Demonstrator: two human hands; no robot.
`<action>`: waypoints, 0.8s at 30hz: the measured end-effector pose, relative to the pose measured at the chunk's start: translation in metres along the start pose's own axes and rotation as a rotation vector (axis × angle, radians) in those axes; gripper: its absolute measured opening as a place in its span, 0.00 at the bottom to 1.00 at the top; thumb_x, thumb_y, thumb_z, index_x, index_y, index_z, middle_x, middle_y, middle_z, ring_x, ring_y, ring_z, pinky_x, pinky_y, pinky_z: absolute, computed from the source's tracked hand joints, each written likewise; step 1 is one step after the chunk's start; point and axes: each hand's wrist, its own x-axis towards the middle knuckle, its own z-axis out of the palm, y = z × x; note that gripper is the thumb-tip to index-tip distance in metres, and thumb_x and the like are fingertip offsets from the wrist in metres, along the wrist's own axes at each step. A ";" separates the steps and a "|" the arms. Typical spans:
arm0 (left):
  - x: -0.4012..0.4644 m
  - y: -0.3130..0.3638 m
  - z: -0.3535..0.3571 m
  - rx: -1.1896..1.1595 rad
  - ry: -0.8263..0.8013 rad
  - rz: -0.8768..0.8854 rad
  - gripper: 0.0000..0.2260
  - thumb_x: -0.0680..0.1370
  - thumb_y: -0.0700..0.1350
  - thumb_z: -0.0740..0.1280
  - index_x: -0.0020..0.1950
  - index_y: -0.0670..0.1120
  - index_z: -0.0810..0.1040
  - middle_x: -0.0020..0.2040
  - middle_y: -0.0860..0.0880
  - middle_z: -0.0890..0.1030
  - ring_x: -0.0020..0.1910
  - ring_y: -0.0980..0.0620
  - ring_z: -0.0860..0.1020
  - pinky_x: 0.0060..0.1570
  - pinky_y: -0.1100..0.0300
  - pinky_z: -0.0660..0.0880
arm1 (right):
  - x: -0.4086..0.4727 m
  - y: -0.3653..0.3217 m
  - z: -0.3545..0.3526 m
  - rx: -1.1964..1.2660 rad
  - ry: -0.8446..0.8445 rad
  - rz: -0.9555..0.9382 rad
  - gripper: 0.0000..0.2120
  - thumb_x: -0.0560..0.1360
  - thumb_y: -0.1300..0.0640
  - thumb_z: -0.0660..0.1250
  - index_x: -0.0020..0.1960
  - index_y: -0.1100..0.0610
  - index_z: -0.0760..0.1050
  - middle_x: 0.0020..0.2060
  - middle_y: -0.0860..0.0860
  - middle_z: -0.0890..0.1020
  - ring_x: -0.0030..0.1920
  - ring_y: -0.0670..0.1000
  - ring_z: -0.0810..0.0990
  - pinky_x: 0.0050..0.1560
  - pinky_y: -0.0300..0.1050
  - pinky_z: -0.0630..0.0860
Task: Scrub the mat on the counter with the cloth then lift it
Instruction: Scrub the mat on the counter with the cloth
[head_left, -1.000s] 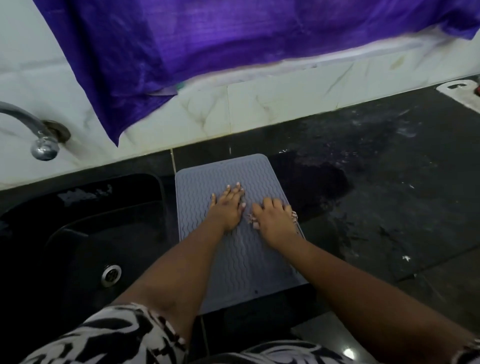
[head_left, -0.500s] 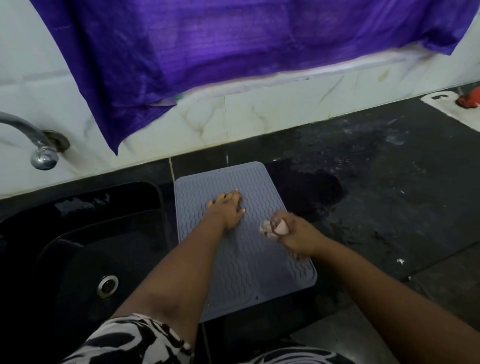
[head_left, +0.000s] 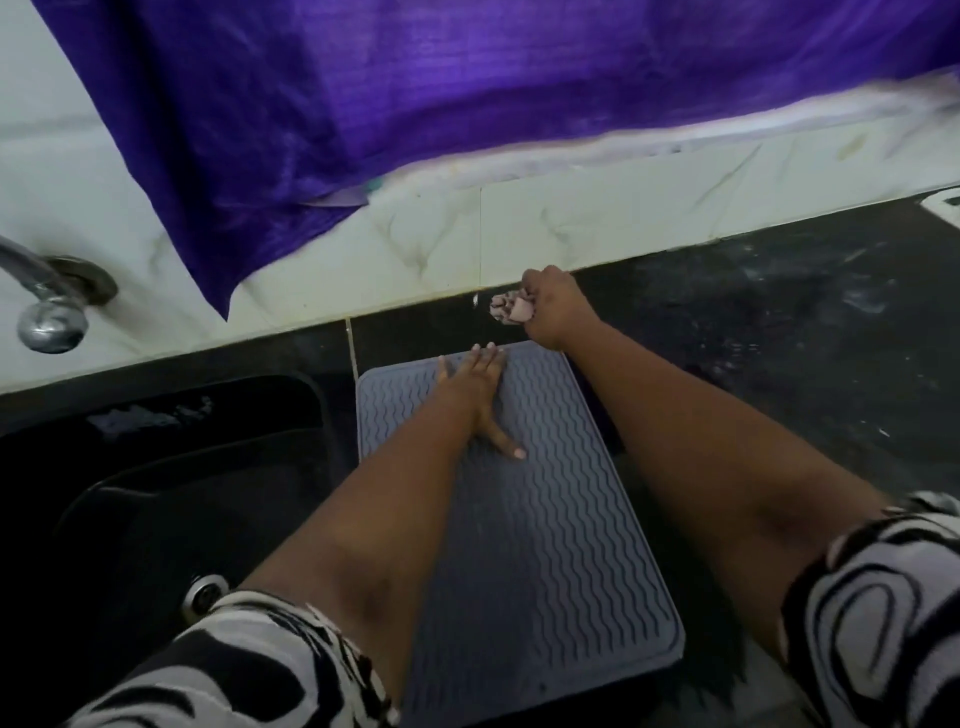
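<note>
A grey ribbed mat (head_left: 545, 545) lies flat on the black counter (head_left: 779, 364), right of the sink. My left hand (head_left: 475, 387) presses flat on the mat's far end, fingers straight and thumb spread toward me. My right hand (head_left: 553, 312) grips a small crumpled pinkish cloth (head_left: 509, 307) just beyond the mat's far right corner, near the wall. Most of the cloth is hidden inside the fist.
A black sink (head_left: 182, 493) with a drain (head_left: 205, 592) lies left of the mat. A metal tap (head_left: 47, 306) juts from the white tiled wall. A purple sheet (head_left: 467, 93) hangs over the wall. The counter right of the mat looks wet and smeared.
My right hand, with the cloth, has moved from the mat's middle right up past its far right corner. My left hand slid toward the mat's far edge. The camera moved closer.
</note>
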 end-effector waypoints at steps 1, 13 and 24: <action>0.002 -0.003 0.003 0.004 -0.036 -0.038 0.68 0.55 0.71 0.75 0.77 0.50 0.33 0.78 0.52 0.34 0.76 0.49 0.34 0.69 0.32 0.35 | 0.003 0.001 0.015 -0.072 -0.020 -0.013 0.15 0.69 0.64 0.68 0.55 0.59 0.71 0.55 0.60 0.73 0.56 0.61 0.73 0.52 0.53 0.73; 0.007 0.002 0.007 0.047 -0.076 -0.112 0.67 0.58 0.70 0.74 0.76 0.47 0.30 0.76 0.51 0.29 0.75 0.49 0.31 0.68 0.29 0.37 | -0.126 0.032 0.073 -0.148 -0.080 -0.057 0.14 0.71 0.50 0.65 0.56 0.50 0.73 0.55 0.51 0.73 0.59 0.54 0.69 0.55 0.54 0.66; -0.029 0.022 0.018 0.033 0.143 0.013 0.44 0.72 0.62 0.70 0.79 0.46 0.52 0.78 0.44 0.35 0.77 0.41 0.36 0.74 0.38 0.44 | -0.191 0.032 0.036 0.174 -0.080 0.099 0.04 0.68 0.57 0.69 0.41 0.54 0.76 0.43 0.51 0.74 0.49 0.56 0.76 0.47 0.50 0.74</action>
